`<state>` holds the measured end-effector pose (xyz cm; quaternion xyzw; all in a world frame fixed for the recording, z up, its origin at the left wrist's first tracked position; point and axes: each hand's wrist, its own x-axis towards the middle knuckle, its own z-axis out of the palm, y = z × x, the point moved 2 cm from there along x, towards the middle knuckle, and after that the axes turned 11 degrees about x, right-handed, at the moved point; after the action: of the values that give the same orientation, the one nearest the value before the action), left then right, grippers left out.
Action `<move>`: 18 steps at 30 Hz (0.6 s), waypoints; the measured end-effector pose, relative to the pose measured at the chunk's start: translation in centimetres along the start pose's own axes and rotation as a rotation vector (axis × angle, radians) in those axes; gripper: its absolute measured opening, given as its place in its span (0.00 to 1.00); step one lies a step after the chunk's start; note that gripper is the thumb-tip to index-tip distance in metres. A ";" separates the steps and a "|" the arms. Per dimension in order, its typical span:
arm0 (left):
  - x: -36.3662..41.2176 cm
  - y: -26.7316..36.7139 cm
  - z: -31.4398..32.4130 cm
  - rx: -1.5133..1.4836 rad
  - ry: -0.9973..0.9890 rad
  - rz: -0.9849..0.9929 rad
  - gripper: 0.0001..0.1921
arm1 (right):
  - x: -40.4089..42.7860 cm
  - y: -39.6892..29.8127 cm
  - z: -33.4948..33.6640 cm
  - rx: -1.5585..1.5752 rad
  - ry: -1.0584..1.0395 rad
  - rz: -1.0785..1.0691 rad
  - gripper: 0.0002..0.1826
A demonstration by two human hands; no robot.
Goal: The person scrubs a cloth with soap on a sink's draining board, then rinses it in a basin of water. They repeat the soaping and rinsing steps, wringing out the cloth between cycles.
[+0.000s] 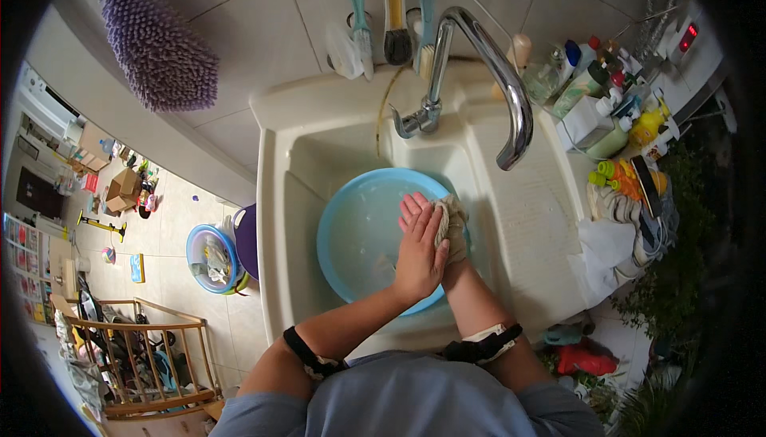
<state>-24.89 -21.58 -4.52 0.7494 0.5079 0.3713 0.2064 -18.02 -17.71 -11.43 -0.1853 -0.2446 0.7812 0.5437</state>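
A beige wet-looking cloth [456, 230] is pressed between my two hands above the right side of a light blue plastic basin [326, 257]. My left hand [422, 251] lies back upward with straight fingers against the cloth. Mostly hidden by cloth and left hand, my right hand [412, 207] shows only some fingertips past the left hand. Whether the cloth wraps around the right hand, I cannot tell. Cloudy water [365, 227] partly fills the basin, which sits in a cream-coloured sink [275, 198].
A chrome faucet [440, 72] arches over the sink's ribbed drainboard [526, 216]. Several bottles [589, 120] crowd the right ledge, near a pile of cloths [604, 251]. Brushes [397, 30] and a purple chenille mitt [158, 48] hang on the wall. A laundry-filled basin [206, 281] stands left.
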 end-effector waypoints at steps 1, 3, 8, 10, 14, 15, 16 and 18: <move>0.0 0.1 0.0 0.041 -0.024 -0.007 0.27 | 0.0 0.1 0.2 0.134 0.010 -0.008 0.37; 1.1 -0.6 -0.5 0.140 -0.066 0.028 0.28 | -0.1 0.3 1.0 0.419 0.069 -0.021 0.36; 4.3 -3.5 -1.3 0.007 0.014 -0.196 0.25 | 0.0 -0.5 2.5 0.009 0.148 -0.090 0.32; 3.3 -2.7 -1.2 -0.010 -0.009 -0.129 0.25 | 0.3 -0.4 2.4 0.306 0.120 0.062 0.32; 0.1 -0.1 -1.0 -0.048 0.005 -0.040 0.25 | 0.6 0.0 1.9 0.120 -0.010 0.040 0.35; -0.1 0.1 -1.1 -0.016 0.006 -0.017 0.25 | 0.4 0.1 2.0 0.224 -0.006 0.050 0.36; 0.1 0.0 -1.1 0.055 -0.037 -0.001 0.25 | 0.3 0.2 2.3 0.285 0.001 0.028 0.35; 1.5 -0.9 -1.5 0.215 -0.085 0.058 0.25 | 0.2 0.1 3.6 0.453 0.021 -0.019 0.33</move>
<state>-26.28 -19.93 -3.65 0.7967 0.5136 0.2884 0.1354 -20.13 -18.21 -8.53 -0.0644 -0.0587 0.8091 0.5811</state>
